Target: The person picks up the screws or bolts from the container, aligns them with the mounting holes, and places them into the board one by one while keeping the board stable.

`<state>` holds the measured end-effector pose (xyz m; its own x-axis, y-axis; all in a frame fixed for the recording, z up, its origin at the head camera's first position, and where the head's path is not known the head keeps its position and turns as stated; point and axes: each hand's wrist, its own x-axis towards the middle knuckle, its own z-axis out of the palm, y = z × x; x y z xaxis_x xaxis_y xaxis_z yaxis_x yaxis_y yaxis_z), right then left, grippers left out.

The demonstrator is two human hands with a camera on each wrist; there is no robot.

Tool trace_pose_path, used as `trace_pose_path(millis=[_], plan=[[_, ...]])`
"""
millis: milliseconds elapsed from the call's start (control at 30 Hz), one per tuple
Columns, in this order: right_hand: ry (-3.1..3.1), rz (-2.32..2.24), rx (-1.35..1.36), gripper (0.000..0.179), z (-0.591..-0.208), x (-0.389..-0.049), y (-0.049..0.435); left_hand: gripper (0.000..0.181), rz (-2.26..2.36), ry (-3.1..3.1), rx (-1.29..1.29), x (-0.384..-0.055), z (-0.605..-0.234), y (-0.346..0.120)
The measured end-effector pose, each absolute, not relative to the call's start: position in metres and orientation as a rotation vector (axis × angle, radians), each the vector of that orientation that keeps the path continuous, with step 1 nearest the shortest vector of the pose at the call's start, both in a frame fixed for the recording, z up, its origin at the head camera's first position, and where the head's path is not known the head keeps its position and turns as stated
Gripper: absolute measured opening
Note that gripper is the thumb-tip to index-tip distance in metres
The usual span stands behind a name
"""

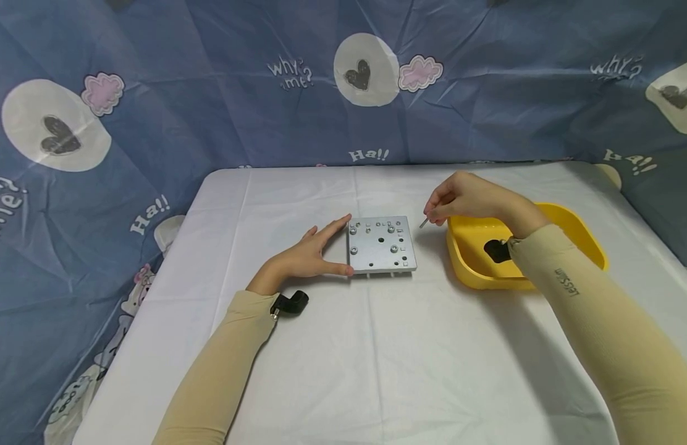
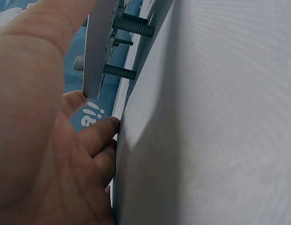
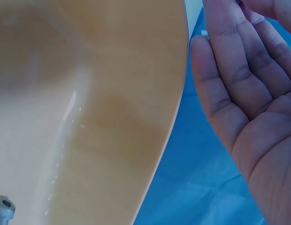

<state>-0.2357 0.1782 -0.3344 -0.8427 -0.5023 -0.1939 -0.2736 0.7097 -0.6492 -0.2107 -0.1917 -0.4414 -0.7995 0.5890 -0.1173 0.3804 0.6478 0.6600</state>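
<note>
A square silver metal plate (image 1: 368, 256) stands on the white table, with several socket-head screws in it. Threaded screw ends (image 2: 119, 71) and a thinner pin show under the plate in the left wrist view. My left hand (image 1: 307, 256) holds the plate at its left side, index fingertip at the back corner and thumb at the front one. To the right, my right hand (image 1: 451, 196) pinches a thin metal pin (image 1: 424, 223) between thumb and fingertips, pointing down toward the plate's right side. In the right wrist view the pinching fingertips are mostly cut off.
A yellow plastic bin (image 1: 463, 272) stands on the right, beneath my right wrist. One socket-head screw (image 3: 4, 208) lies in it. White cloth covers the table (image 1: 299, 371), and a blue printed curtain (image 1: 238, 93) hangs behind.
</note>
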Motion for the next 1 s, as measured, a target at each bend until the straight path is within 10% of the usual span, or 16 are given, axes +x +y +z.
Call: trace_pose_path(millis=[1000], plan=[[2.504, -0.803, -0.681, 0.013, -0.344, -0.238, 0.142, 0.123, 0.911, 2.548, 0.787, -0.212, -0.442, -0.192]])
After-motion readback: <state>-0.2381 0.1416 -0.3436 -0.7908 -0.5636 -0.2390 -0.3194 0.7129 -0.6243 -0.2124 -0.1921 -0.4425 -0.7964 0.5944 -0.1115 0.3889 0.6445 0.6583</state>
